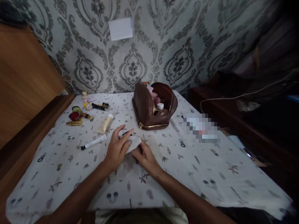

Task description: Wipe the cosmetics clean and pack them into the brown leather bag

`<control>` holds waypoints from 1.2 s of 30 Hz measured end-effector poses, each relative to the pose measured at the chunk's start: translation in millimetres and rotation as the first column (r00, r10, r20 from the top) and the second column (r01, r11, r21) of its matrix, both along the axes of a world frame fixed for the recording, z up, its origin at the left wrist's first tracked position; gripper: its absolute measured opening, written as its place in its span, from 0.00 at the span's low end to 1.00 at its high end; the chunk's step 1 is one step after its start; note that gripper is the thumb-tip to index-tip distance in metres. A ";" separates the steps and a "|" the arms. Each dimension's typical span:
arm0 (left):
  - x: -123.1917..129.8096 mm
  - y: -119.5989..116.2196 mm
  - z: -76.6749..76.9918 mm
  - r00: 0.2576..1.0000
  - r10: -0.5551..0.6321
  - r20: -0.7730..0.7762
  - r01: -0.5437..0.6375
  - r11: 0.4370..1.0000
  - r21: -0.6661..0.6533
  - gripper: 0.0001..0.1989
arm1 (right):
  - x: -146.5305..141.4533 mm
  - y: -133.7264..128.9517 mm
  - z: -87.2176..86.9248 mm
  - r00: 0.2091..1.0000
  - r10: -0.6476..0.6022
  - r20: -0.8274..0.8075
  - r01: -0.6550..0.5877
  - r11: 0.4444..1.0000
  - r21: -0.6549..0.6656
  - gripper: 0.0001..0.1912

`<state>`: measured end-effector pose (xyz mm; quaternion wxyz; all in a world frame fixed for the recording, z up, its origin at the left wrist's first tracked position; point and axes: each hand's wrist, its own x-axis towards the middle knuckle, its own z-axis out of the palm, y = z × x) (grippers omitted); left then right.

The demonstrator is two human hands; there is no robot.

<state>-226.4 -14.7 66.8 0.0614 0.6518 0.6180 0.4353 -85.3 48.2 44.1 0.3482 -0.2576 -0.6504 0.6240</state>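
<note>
In front of the brown bag, my left hand and my right hand meet over the table. Between them is a thin white cloth or tissue. The thumb and fingers of my left hand grip its left side, with the upper fingers partly raised. My right hand has its fingers curled around the right end. A small dark item shows behind the cloth, mostly hidden, and its kind is unclear. Closest to my left hand are a white tube with a black cap and a cream-coloured tube.
The brown zip bag stands unzipped, with pink items and a white-capped container inside. Several small cosmetics, including a red compact and a gold tube, lie at the left. A blurred-out item lies at the right.
</note>
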 end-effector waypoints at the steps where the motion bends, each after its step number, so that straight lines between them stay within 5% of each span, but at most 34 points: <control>1: -0.5 1.3 0.3 0.999 0.018 0.026 -0.018 1.000 -0.008 0.19 | 0.4 -0.4 2.1 1.000 0.026 0.007 -0.026 0.999 0.019 0.20; 6: -11.1 4.9 4.2 0.978 0.157 0.136 -0.157 0.987 -0.013 0.14 | 2.1 -2.6 2.5 0.991 0.121 0.050 -0.125 0.988 0.088 0.23; 9: -20.6 6.2 3.1 0.910 0.243 0.336 -0.230 0.970 -0.079 0.14 | 2.6 -5.3 -1.4 0.987 0.152 0.055 -0.155 0.985 0.073 0.23; 14: -30.6 10.4 -3.2 0.685 0.210 0.698 -0.181 0.977 -0.116 0.16 | 0.2 -9.3 0.4 0.953 0.272 -0.131 -0.297 0.919 -0.258 0.29; 19: -17.4 8.6 -0.7 0.874 0.160 0.458 -0.148 0.987 -0.062 0.17 | -4.8 -6.8 7.4 0.931 0.143 -0.336 -0.322 0.756 -0.571 0.24; 24: -3.2 4.5 -2.2 0.981 -0.024 0.193 0.038 0.997 -0.071 0.24 | -4.0 -6.3 11.6 0.949 0.030 -0.313 -0.247 0.685 -0.685 0.19; 30: -6.2 5.4 -1.9 0.945 0.112 0.307 -0.078 0.989 -0.123 0.13 | -2.1 -9.2 13.7 0.952 0.166 -0.259 -0.293 0.746 -0.598 0.18; 36: -11.1 9.4 -4.5 0.772 0.217 0.597 -0.154 0.976 -0.155 0.23 | -4.6 -4.7 12.0 0.951 0.064 -0.302 -0.255 0.714 -0.652 0.21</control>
